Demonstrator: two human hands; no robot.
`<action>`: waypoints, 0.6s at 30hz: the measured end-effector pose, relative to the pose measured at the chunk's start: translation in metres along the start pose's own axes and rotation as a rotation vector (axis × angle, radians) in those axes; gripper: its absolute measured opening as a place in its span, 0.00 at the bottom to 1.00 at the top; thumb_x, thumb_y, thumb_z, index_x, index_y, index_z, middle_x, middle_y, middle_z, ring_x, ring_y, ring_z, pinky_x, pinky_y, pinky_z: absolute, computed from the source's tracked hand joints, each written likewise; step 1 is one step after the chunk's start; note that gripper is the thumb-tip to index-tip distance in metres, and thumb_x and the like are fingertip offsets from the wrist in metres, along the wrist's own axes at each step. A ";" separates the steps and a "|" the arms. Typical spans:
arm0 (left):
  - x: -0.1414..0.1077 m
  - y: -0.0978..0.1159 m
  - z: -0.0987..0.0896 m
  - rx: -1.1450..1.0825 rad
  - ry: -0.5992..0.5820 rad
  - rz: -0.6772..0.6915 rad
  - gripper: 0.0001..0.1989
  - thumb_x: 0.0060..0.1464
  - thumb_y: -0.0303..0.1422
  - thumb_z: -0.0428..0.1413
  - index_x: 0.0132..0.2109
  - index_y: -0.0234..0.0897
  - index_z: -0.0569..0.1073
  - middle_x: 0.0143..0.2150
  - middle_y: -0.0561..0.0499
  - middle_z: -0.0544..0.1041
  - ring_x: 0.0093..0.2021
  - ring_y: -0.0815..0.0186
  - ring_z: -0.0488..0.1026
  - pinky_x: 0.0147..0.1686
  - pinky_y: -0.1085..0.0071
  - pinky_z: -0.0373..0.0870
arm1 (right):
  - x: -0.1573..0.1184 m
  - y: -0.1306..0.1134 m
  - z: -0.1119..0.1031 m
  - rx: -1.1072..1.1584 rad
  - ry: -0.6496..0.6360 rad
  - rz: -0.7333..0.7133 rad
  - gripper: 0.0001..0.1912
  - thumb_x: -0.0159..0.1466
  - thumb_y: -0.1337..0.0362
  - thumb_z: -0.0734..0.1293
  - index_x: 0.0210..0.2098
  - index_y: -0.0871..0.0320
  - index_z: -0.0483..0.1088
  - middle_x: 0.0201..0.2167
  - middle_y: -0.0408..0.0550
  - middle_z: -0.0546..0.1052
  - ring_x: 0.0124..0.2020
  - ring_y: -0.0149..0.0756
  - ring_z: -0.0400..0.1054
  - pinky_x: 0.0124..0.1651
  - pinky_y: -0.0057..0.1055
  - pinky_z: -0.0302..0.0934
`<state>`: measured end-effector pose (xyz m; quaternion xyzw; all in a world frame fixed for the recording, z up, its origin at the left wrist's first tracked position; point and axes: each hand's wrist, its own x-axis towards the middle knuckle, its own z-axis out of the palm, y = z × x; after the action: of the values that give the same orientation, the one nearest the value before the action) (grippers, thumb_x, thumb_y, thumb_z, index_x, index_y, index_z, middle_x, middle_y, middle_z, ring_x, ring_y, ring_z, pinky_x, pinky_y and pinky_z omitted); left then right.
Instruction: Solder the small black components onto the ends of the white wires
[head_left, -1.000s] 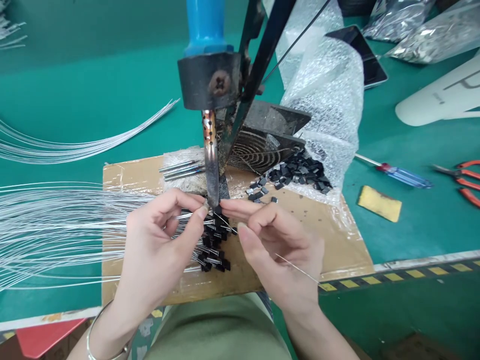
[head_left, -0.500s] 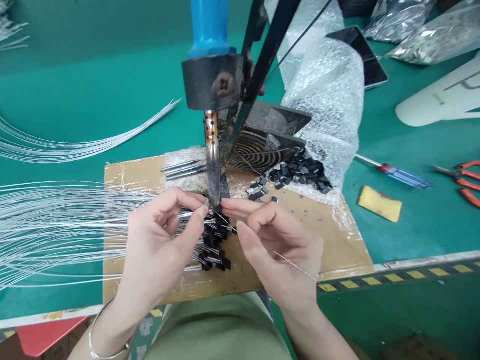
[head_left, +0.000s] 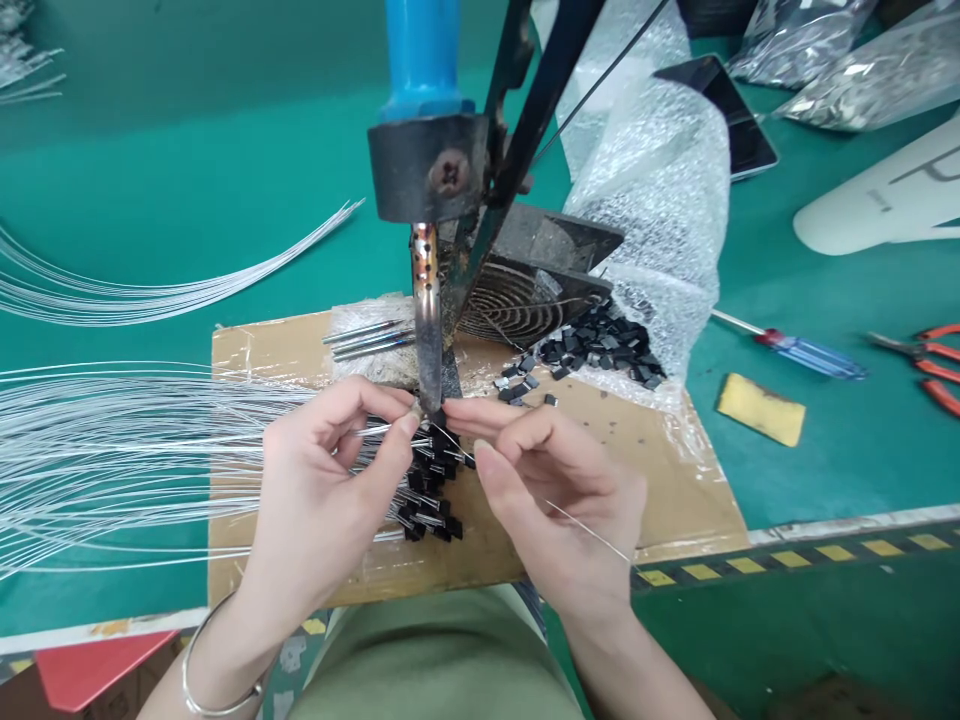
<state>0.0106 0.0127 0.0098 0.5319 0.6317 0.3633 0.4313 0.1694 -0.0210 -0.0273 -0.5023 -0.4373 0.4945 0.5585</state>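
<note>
My left hand (head_left: 330,490) is closed in a pinch on a thin white wire (head_left: 371,431), its fingertips right beside the tip of an upright soldering iron (head_left: 427,340). From the other side, my right hand (head_left: 570,490) has its first fingers stretched to a small black connector (head_left: 438,418) under the tip. Between its thumb and fingers runs a strand of solder wire (head_left: 589,530), which reaches toward the tip. The joint itself is mostly hidden by fingertips and iron. Just below lie several wires with black connector ends (head_left: 431,515).
A cardboard sheet (head_left: 660,480) covers the green bench under my hands. Long white wires (head_left: 112,440) spread left. Behind the iron sit a fan (head_left: 517,300) and a heap of black connectors (head_left: 600,345). Rightward are a screwdriver (head_left: 810,352), yellow sponge (head_left: 761,408) and orange-handled pliers (head_left: 937,365).
The whole view has shifted very slightly to the right. Both hands keep their hold at the iron's tip.
</note>
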 end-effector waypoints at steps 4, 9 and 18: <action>0.000 0.002 0.001 0.002 0.009 0.010 0.06 0.56 0.26 0.64 0.32 0.40 0.80 0.33 0.54 0.82 0.30 0.70 0.75 0.28 0.75 0.67 | 0.000 -0.001 0.000 -0.004 0.000 -0.009 0.11 0.69 0.70 0.72 0.31 0.53 0.70 0.49 0.48 0.87 0.50 0.42 0.83 0.59 0.42 0.77; -0.001 0.002 0.001 0.017 0.018 0.021 0.05 0.56 0.26 0.64 0.32 0.39 0.80 0.32 0.53 0.81 0.29 0.70 0.74 0.27 0.75 0.67 | -0.001 -0.001 0.000 -0.005 0.003 -0.013 0.11 0.69 0.70 0.72 0.32 0.53 0.70 0.49 0.49 0.87 0.50 0.43 0.83 0.59 0.44 0.77; -0.001 -0.001 -0.001 -0.012 -0.002 0.024 0.07 0.57 0.24 0.64 0.33 0.41 0.80 0.33 0.56 0.82 0.31 0.73 0.75 0.29 0.77 0.67 | -0.001 0.001 0.001 0.001 -0.007 -0.009 0.11 0.70 0.70 0.72 0.32 0.53 0.70 0.49 0.48 0.87 0.50 0.43 0.83 0.60 0.44 0.76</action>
<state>0.0096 0.0115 0.0096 0.5372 0.6228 0.3716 0.4306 0.1685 -0.0217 -0.0285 -0.4984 -0.4413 0.4937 0.5596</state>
